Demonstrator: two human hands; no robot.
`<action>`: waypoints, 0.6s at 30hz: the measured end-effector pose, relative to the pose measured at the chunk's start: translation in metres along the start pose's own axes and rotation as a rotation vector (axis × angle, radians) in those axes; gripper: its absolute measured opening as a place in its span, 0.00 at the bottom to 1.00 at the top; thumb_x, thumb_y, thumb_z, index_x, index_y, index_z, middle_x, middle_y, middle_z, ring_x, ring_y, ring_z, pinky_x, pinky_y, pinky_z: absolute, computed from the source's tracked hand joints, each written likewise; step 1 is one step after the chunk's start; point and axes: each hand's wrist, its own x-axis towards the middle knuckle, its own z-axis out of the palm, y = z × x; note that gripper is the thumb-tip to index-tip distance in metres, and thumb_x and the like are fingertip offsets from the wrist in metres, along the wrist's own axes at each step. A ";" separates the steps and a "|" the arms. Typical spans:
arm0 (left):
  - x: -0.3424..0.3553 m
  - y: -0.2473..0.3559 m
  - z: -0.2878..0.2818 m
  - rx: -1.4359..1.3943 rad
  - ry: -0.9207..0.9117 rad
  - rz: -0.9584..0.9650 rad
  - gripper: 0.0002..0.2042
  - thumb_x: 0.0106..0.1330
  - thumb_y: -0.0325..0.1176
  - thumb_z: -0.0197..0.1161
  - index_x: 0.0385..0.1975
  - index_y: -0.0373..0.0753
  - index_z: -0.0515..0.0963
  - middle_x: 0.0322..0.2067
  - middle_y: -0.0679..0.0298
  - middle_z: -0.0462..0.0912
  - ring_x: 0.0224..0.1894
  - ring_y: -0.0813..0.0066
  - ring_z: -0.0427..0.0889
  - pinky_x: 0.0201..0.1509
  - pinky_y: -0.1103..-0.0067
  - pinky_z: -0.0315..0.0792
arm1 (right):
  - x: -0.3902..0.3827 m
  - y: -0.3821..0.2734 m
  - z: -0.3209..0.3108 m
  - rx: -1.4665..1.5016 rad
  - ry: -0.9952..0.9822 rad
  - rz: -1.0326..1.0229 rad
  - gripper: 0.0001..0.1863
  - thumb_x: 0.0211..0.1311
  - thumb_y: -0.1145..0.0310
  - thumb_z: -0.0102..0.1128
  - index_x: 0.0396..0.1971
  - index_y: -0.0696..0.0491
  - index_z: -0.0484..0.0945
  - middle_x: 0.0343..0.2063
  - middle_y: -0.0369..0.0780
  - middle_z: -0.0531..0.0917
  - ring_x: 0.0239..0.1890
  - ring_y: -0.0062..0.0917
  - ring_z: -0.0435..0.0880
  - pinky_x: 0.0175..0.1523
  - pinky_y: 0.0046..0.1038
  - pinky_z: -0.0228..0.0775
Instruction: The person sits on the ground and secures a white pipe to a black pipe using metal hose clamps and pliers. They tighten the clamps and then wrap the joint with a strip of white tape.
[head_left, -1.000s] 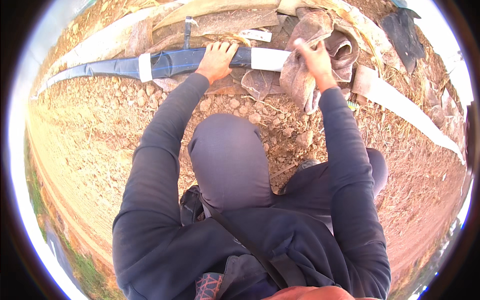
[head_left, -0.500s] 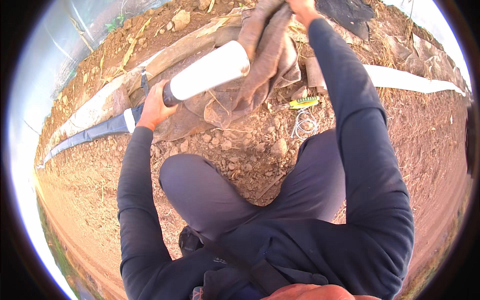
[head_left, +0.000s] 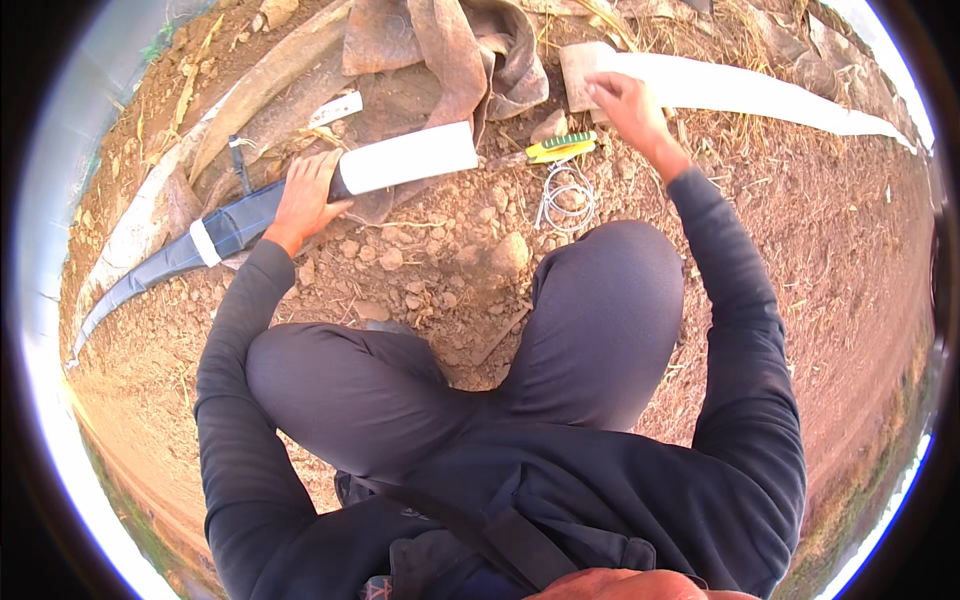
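Note:
My left hand [head_left: 308,195] is wrapped over the end of a dark blue flat hose [head_left: 245,218], where a white pipe [head_left: 410,160] sticks out of it. The pipe lies on the soil and points to the right. On the far right a white flat hose [head_left: 740,85] ends in a brownish, cylindrical end piece [head_left: 578,75]. My right hand [head_left: 637,115] is at this end, fingers apart and reaching toward the brownish piece. Whether the fingertips touch it is hard to tell. Between the two hands lie a yellow and green hand tool [head_left: 562,147] and a loose coil of thin wire [head_left: 566,197].
Crumpled brown cloth [head_left: 450,60] lies beyond the pipe. A small white strip [head_left: 337,108] rests behind it, and a dark tie [head_left: 239,165] stands near the blue hose. Clods and a stone [head_left: 510,252] cover the ground before my knees. Clear plastic sheeting [head_left: 90,130] rises at the left.
My right hand has let go of the brown cloth and come down to the white hose's end. The cloth lies farther back. My left hand has lowered the white pipe to the ground.

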 end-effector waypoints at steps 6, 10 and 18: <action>0.034 -0.004 0.012 -0.112 -0.178 -0.065 0.41 0.51 0.46 0.82 0.63 0.33 0.72 0.57 0.45 0.81 0.62 0.46 0.79 0.66 0.59 0.72 | -0.117 0.078 0.066 0.615 0.141 0.253 0.13 0.73 0.70 0.64 0.51 0.60 0.85 0.42 0.40 0.91 0.43 0.24 0.90 0.51 0.26 0.82; 0.030 -0.006 0.007 -0.168 -0.037 0.037 0.42 0.48 0.46 0.83 0.62 0.35 0.72 0.55 0.46 0.80 0.60 0.45 0.78 0.63 0.58 0.73 | -0.132 0.090 0.094 0.796 0.241 0.329 0.13 0.77 0.71 0.61 0.54 0.60 0.83 0.42 0.41 0.90 0.40 0.23 0.89 0.46 0.25 0.82; 0.045 -0.012 -0.006 -0.150 -0.126 -0.003 0.39 0.47 0.46 0.81 0.59 0.33 0.76 0.53 0.46 0.83 0.58 0.46 0.81 0.61 0.60 0.75 | -0.131 0.102 0.109 0.812 0.200 0.238 0.13 0.77 0.69 0.61 0.55 0.58 0.83 0.42 0.42 0.90 0.39 0.25 0.90 0.46 0.25 0.84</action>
